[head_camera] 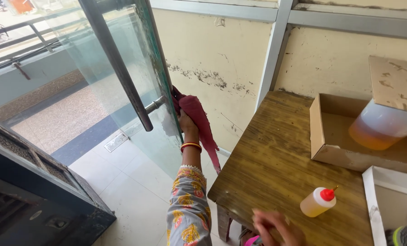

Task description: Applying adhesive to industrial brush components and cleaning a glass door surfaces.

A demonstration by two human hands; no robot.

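Observation:
My left hand [185, 122] grips a dark pink cloth [202, 124] and presses it against the edge of a glass door [121, 59], just right of the door's long metal pull handle [121, 68]. The cloth hangs down past my wrist, which wears an orange bangle. My right hand [274, 227] rests blurred at the near edge of a wooden table [276, 159], fingers loosely curled, holding nothing visible. A small squeeze bottle [318, 202] with a red cap and yellowish liquid lies on the table just right of that hand.
An open cardboard box [331, 141] at the table's back right holds a large plastic jug of amber liquid [381, 127]. A white tray [371, 200] with a brush sits at the right edge. A dark metal grille [35, 191] stands at lower left on the tiled floor.

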